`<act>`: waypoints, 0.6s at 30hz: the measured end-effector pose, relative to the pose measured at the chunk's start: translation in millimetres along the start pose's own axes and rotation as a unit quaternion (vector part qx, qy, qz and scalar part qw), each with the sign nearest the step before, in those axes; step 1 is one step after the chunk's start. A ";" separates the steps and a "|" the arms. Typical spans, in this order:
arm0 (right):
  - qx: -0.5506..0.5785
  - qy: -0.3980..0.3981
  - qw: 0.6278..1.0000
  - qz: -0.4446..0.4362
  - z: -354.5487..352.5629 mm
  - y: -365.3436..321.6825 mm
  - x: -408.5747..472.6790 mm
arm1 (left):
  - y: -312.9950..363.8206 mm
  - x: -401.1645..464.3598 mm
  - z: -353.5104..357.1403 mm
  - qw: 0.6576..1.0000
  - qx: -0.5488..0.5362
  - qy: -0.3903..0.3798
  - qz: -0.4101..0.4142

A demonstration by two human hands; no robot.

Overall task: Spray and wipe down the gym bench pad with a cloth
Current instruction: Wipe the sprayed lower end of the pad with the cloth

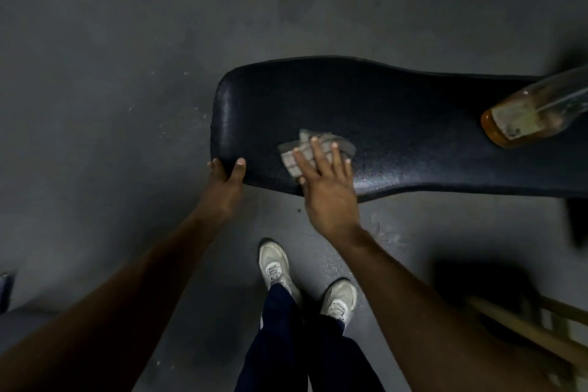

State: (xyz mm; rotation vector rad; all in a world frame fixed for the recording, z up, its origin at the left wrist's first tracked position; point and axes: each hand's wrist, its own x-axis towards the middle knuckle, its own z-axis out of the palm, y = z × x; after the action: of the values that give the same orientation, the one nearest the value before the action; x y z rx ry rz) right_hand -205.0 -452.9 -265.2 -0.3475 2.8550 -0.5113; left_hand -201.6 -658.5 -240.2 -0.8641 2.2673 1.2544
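— How are the hands placed?

— The right hand [327, 181] reaches forward with the arm nearly straight, palm down, fingers spread flat over the cloth [313, 149]. It presses rather than pinches. The left hand [226, 176] hooks the near corner of the bench pad [397, 124], thumb on top, fingers curled round the rounded end and partly out of sight beneath.

— Where is the cloth on the pad?

— Toward the left end, close to the near edge, lying rumpled under the right hand's fingertips.

— And the spray bottle?

— A bottle [528, 114] lies tilted on the pad at the far right, well apart from the cloth. It is clear plastic with amber liquid and a worn label; its upper end runs out of frame and is blurred, so I cannot tell whether it has a spray head.

— The surroundings?

— A grey, speckled floor [111, 89], dimly lit. White sneakers [276, 267] and dark trousers show below the pad.

— Textures?

— The pad is black, pebbled vinyl, glossy near the right hand, with a waisted outline. The cloth is grey with a faint grid of lines.
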 end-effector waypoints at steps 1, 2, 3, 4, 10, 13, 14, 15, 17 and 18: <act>-0.010 -0.005 1.000 -0.029 4.5 0.0 -10.1 | -0.1 0.8 1.9 1.000 0.006 0.003 0.000; -0.018 -0.012 0.998 -0.051 7.2 4.3 -21.1 | -0.5 0.4 3.0 1.000 0.013 0.008 0.000; -0.028 -0.020 0.997 -0.066 7.2 11.0 -32.1 | -2.5 0.1 3.1 1.000 0.020 0.010 0.000; -0.036 -0.022 0.996 -0.073 7.3 21.0 -43.0 | -5.6 -0.7 3.2 1.000 0.025 0.013 -0.004; 0.030 -0.004 0.998 0.049 -25.7 85.9 -51.8 | -11.3 -16.0 13.8 0.998 0.004 0.056 -0.003; 0.068 0.046 0.989 0.126 -5.3 30.1 -30.4 | -21.9 17.7 -20.6 0.999 0.025 0.034 0.023; 0.066 0.047 0.989 0.127 -3.0 22.0 -31.6 | -22.3 18.3 -19.4 0.999 0.016 0.041 0.026; 0.059 0.043 0.990 0.120 -0.3 16.3 -29.2 | -22.4 15.9 -16.5 0.998 0.002 0.047 0.034; 0.031 0.027 0.996 0.081 3.2 3.2 -24.1 | -22.0 6.2 -11.0 0.997 -0.028 0.050 0.050; 0.013 0.016 0.998 0.055 7.2 -8.0 -23.9 | -22.8 3.3 -9.9 0.996 -0.041 0.046 0.057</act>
State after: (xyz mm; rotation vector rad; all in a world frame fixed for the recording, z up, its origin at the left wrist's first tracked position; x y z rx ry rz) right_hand -179.0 -456.0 -264.7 -0.1781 2.8761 -0.5369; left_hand -188.9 -677.2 -251.0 -0.8492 2.3810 1.3940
